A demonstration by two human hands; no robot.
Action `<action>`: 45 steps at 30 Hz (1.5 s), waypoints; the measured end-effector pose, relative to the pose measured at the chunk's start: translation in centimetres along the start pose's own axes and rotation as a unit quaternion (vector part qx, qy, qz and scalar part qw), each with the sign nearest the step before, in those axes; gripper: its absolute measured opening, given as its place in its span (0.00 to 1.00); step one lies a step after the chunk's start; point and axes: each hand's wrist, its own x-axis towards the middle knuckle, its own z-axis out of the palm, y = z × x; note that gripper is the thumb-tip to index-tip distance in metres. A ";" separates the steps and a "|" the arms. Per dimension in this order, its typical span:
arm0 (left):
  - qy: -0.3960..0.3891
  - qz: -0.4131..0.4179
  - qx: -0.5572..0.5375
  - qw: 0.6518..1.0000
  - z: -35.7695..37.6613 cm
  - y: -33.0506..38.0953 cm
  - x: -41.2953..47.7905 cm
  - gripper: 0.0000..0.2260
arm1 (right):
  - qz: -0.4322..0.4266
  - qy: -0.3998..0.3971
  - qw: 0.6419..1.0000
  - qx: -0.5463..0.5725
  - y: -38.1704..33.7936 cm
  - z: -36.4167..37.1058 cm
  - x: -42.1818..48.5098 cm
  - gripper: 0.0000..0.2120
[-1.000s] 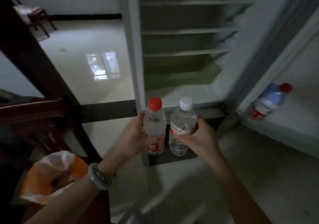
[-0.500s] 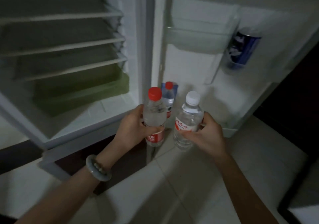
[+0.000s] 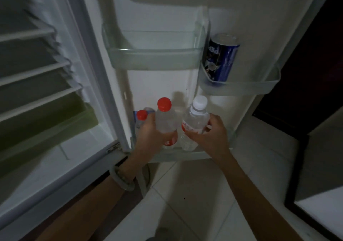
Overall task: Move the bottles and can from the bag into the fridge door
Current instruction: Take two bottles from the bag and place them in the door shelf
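My left hand grips a clear water bottle with a red cap. My right hand grips a clear bottle with a white cap, tilted a little to the right. Both bottles are low in the bottom rack of the open fridge door, side by side. Another red-capped bottle stands in the same rack, just left of my left hand. A blue can stands in a small door rack at the upper right. The bag is out of view.
A clear, wide door shelf hangs above the bottles. The fridge interior with white wire shelves and a greenish drawer lies to the left. Light floor tiles spread below; a dark cabinet stands at the right.
The view swung from the fridge interior to the door. Both hands carried their bottles forward and down into the bottom door rack, next to the bottle standing there.
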 end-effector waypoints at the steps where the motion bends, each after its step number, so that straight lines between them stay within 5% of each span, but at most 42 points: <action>1: 0.010 0.005 0.004 1.000 0.9 -0.3 0.6 0.19 | -0.001 -0.005 1.000 -0.011 0.5 0.5 0.7 0.30; 11: -0.030 -0.101 -0.027 0.994 5.7 -4.5 3.5 0.06 | 0.062 -0.027 0.997 -0.035 5.6 4.4 3.7 0.31; 20: 0.024 -0.078 -0.014 0.997 6.9 -5.5 2.7 0.16 | 0.090 -0.065 0.993 0.027 8.0 6.1 3.5 0.21; 22: 0.048 -0.067 0.007 0.997 6.9 -5.3 2.3 0.11 | 0.079 -0.075 0.994 0.033 8.2 6.2 3.6 0.22; 26: 0.074 -0.040 0.056 0.995 6.8 -4.5 1.7 0.16 | 0.080 -0.096 0.991 0.038 8.7 6.5 3.6 0.25; 32: 0.016 -0.097 0.128 0.987 6.8 -4.6 0.6 0.34 | 0.033 -0.133 0.990 0.032 8.2 6.2 4.2 0.17; 37: 0.031 -0.012 0.306 0.951 7.0 -4.1 -0.6 0.30 | 0.014 -0.182 0.983 -0.024 10.0 6.7 4.6 0.36; 42: 0.045 -0.002 0.353 0.935 6.7 -4.2 -2.5 0.35 | -0.096 -0.131 0.985 -0.053 5.4 2.6 3.1 0.36; 45: 0.036 0.008 0.351 0.936 5.7 -3.8 -4.4 0.34 | -0.167 -0.170 0.969 -0.058 4.2 1.7 1.3 0.30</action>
